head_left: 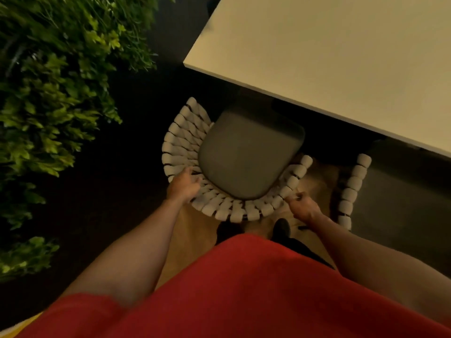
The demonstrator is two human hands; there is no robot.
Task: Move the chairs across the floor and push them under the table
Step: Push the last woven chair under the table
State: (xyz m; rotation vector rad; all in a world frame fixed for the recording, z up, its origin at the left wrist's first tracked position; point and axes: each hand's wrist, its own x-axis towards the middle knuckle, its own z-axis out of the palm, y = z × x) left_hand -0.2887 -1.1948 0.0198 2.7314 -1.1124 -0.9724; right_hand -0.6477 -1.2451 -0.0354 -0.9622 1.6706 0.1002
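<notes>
Head: chair (246, 154) front toward table (341, 57)

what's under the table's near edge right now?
Mostly dark shadow. The second chair's seat reaches the table edge; anything further is covered. The held chair sits short of the edge. Table legs can't be made out.

Left grip (183, 186) and right grip (303, 208) clasp chair (244, 162).

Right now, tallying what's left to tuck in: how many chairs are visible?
2. One chair, its back held by the left hand and right hand, faces the table. A second chair stands to its right. Others may be hidden.
</notes>
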